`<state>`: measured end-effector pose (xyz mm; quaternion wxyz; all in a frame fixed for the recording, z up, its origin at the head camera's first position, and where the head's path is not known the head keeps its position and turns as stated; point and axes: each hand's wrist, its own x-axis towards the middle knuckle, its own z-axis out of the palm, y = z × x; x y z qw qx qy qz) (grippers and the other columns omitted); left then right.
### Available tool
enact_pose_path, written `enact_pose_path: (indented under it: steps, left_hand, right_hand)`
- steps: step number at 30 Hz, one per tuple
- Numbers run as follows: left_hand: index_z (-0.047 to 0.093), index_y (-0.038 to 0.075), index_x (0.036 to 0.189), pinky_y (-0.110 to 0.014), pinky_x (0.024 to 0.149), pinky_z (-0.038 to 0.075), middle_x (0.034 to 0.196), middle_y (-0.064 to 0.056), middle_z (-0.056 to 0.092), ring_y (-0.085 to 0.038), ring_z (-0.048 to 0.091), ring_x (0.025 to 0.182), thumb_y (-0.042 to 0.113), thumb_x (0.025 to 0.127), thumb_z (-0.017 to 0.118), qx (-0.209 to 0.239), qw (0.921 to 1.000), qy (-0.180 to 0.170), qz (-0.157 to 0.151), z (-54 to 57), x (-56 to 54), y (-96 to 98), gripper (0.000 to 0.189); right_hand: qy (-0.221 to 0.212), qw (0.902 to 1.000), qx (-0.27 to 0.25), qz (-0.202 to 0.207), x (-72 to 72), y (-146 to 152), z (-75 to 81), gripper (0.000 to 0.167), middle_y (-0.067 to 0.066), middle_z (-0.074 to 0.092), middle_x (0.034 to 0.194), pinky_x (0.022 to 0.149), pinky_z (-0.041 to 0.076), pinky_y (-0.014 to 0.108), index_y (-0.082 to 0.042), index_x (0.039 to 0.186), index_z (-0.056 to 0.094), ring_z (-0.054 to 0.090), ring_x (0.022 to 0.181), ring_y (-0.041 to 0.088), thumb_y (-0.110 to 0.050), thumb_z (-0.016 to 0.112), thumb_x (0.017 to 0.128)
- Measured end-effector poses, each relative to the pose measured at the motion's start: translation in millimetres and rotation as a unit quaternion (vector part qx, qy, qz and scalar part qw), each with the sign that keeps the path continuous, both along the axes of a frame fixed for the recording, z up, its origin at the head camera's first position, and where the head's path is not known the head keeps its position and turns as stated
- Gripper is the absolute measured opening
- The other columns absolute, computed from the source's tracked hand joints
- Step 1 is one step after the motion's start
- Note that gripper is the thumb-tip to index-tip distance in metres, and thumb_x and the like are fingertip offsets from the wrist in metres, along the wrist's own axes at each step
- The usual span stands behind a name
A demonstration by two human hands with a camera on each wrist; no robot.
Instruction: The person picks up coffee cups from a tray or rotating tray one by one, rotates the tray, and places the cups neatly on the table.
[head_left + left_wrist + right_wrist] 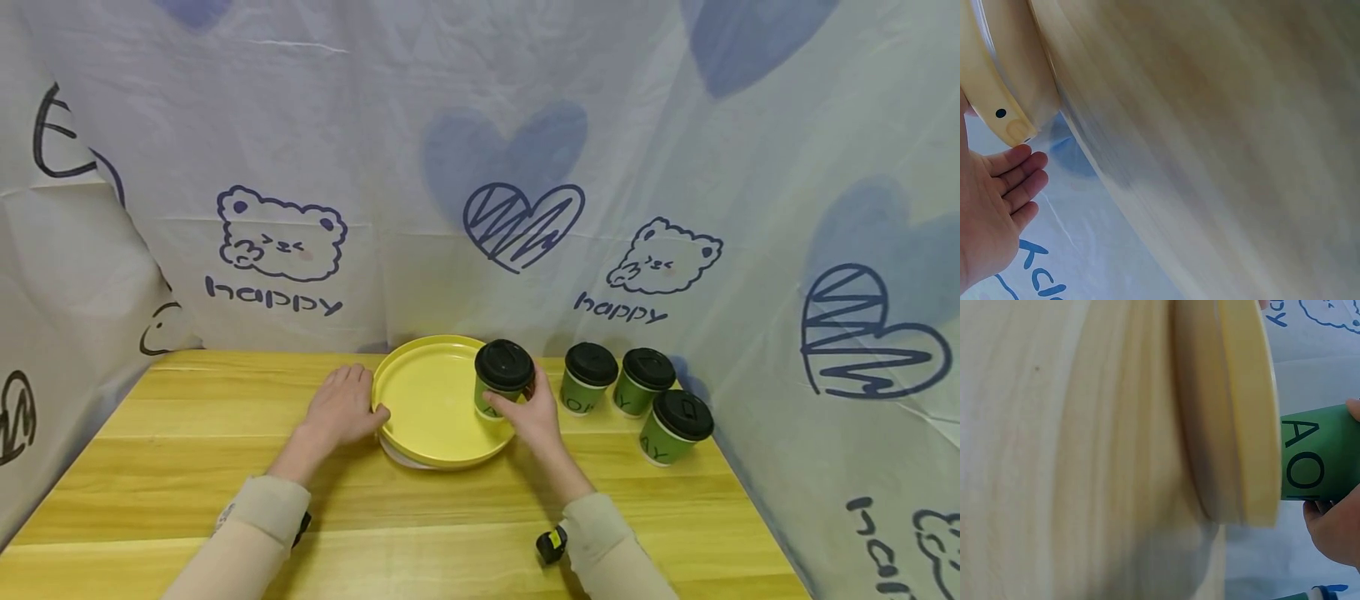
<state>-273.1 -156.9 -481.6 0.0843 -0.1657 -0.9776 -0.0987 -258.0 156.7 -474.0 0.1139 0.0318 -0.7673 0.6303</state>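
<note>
A round yellow tray with a raised rim stands on the table, a pale base showing under its near edge. My left hand rests at the tray's left rim. In the left wrist view its fingers are nearly straight, with fingertips at the tray's side; the thumb is mostly hidden. My right hand grips a green paper cup with a black lid, upright at the tray's right side. Dark letters mark this cup in the right wrist view, its bottom edge hidden behind the rim.
Three similar lidded cups stand right of the tray: one nearest it, one beside that, and one closer to me. The wooden table meets a printed cloth at the back and right.
</note>
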Motion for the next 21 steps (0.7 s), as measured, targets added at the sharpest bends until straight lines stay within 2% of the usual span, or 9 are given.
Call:
enact_pose_path:
  steps: [8, 21]
  left_hand:
    - [0.055, -0.007, 0.113, -0.053, 0.101, 0.043, 0.104, -0.018, 0.054, -0.036, 0.049, 0.099, 0.040, 0.088, 0.064, -0.002, 1.0000, 0.001, -0.001, 0.1, 0.9, 0.6, 0.054]
    - [0.055, -0.008, 0.115, -0.053, 0.103, 0.043, 0.108, -0.020, 0.054, -0.037, 0.050, 0.103, 0.041, 0.087, 0.064, 0.000, 1.0000, 0.005, 0.000, -4.6, -1.5, 1.1, 0.057]
  right_hand:
    - [0.022, 0.9996, -0.015, -0.001, 6.0, 2, 16.8, 0.082, 0.018, 0.052, 0.148, 0.120, 0.035, 0.050, -0.006, 0.150, 0.044, 0.049, 0.139, 0.037, -0.007, 0.088, 0.081]
    - [0.052, 0.9985, -0.003, -0.017, 20.2, 13, 32.7, 0.086, 0.016, 0.051, 0.149, 0.118, 0.037, 0.050, -0.006, 0.152, 0.043, 0.050, 0.137, 0.036, -0.008, 0.089, 0.079]
